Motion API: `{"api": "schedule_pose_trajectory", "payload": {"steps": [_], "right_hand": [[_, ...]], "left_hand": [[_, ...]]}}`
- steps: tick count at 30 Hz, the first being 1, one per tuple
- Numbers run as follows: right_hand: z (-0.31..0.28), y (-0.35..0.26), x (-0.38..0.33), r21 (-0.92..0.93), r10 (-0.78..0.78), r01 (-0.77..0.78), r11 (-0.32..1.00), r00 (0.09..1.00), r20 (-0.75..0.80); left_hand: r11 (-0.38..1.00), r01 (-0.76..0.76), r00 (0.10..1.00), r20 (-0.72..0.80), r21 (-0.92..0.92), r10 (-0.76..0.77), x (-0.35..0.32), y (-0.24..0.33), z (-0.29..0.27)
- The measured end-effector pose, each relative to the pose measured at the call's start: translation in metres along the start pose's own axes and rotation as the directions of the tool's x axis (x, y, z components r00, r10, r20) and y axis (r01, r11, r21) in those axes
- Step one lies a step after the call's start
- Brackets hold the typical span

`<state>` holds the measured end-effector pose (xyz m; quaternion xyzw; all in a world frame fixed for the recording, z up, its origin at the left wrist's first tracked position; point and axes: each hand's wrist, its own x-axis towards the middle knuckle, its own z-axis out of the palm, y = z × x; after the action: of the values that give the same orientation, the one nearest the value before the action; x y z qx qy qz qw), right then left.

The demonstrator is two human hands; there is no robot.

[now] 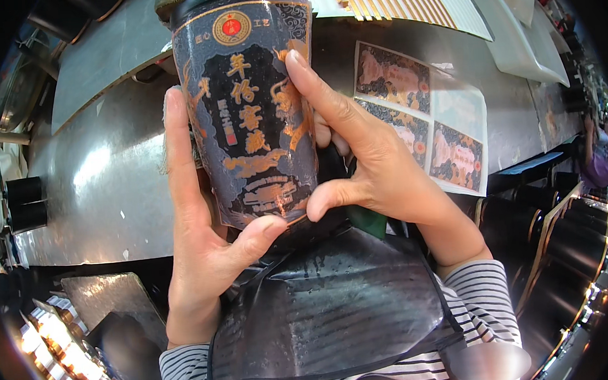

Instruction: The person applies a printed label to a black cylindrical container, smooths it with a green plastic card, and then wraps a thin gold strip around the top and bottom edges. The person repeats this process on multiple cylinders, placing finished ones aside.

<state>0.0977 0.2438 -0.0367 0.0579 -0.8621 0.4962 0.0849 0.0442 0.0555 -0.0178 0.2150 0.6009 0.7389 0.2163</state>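
- A metal worktable (pixel 108 174) fills the background, grey and shiny, with a sheet of printed labels (pixel 429 123) lying on it to the right and pale trays far off at the top right.
- A dark round bottle (pixel 247 110) with a blue and gold label (pixel 259 144) is held up close in the middle of the view, upright and clear of the table.
- The left hand (pixel 202 238) is closed around the bottle's left side: fingers straight up along the label edge, thumb pressed across the lower front.
- The right hand (pixel 368 165) clasps the right side, forefinger laid flat up the label, thumb curled in at the label's bottom corner.
- The two thumbs nearly meet just under the label; the bottle sits between both palms.
- A dark shiny apron (pixel 332 307) lies below the hands, striped sleeves at the near edge.
- Rows of dark bottles (pixel 572 243) stand near on the right.
- Risk, as I judge it: the label may go on crooked or trap a crease if the fingers press unevenly.
- The smooth bottle could also slip down out of the grip.
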Motion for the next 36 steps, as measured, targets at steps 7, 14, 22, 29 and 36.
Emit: {"api": "schedule_pose_trajectory", "payload": {"steps": [7, 14, 22, 29, 36], "right_hand": [[-0.006, -0.002, 0.018, -0.026, -0.087, 0.083, 0.996, 0.979, -0.182], [-0.008, 0.006, 0.026, 0.168, 0.196, -0.188, 0.968, 0.980, -0.031], [-0.006, 0.003, 0.031, 0.132, 0.153, -0.143, 0.981, 0.986, -0.070], [-0.002, 0.011, 0.034, -0.030, -0.064, 0.060, 0.998, 0.990, -0.127], [-0.010, -0.001, 0.029, -0.019, 0.014, -0.016, 1.000, 0.997, -0.070]], "left_hand": [[0.975, -0.184, 0.975, -0.104, 0.126, 0.197, 0.044, 0.003, -0.011], [0.949, -0.032, 0.984, -0.178, -0.313, -0.026, 0.084, -0.003, -0.013], [0.981, 0.004, 0.982, -0.183, -0.194, -0.041, 0.083, 0.012, -0.014], [0.997, 0.002, 0.972, -0.234, 0.081, 0.017, 0.085, 0.010, -0.011], [0.994, -0.110, 0.986, -0.131, -0.008, 0.108, 0.067, 0.003, -0.033]]}}
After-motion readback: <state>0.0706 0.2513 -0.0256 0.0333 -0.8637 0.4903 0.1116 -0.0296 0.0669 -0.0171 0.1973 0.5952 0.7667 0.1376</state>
